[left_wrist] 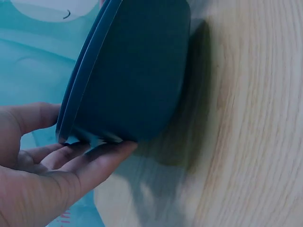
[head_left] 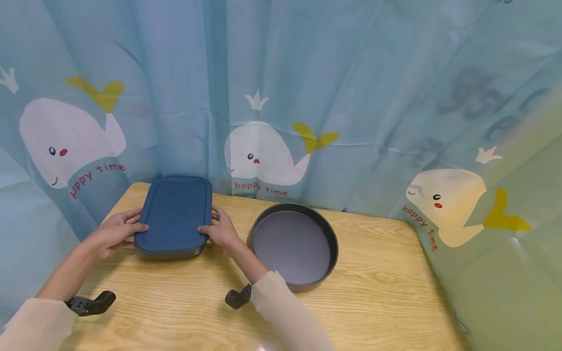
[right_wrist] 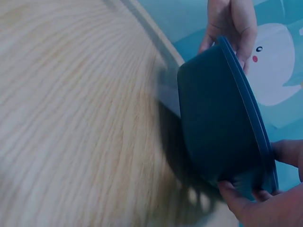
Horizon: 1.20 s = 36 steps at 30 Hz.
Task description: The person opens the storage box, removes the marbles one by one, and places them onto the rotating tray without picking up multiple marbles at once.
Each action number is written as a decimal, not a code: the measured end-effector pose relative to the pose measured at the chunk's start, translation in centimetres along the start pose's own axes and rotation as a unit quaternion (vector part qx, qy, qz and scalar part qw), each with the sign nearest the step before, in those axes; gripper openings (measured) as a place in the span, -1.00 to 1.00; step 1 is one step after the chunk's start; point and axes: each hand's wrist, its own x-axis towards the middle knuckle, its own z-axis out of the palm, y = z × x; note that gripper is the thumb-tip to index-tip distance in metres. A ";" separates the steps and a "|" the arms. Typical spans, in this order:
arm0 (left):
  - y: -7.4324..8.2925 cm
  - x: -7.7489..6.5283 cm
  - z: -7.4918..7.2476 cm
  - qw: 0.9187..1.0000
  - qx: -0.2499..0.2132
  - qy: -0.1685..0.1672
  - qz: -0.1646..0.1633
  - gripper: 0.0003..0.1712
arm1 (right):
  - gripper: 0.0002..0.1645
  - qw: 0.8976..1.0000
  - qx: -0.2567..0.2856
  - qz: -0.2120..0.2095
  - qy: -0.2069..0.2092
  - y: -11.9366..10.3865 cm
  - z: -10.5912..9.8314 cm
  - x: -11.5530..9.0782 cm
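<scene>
Head view: left hand (head_left: 115, 233) and right hand (head_left: 221, 229) grip blue lidded container (head_left: 174, 214); round pan (head_left: 293, 245) just right.

Both hands (head_left: 115, 233) (head_left: 223, 229) forward, fingers (left_wrist: 102, 158) curled inward

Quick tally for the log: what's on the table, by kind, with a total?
Blue rectangular lidded container, held between left hand and right hand: 1
Dark round baking pan: 1
Total: 2
</scene>
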 end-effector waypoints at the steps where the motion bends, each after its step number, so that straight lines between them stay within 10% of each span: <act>1: 0.0 -0.1 0.0 1.000 0.004 0.000 0.001 -0.08 | -0.17 1.000 0.002 0.002 0.004 0.0 0.0 -0.2; 36: 1.5 -1.5 4.3 0.998 0.041 -0.015 0.055 -0.10 | -0.12 0.998 0.035 -0.033 0.038 1.8 -4.0 -6.7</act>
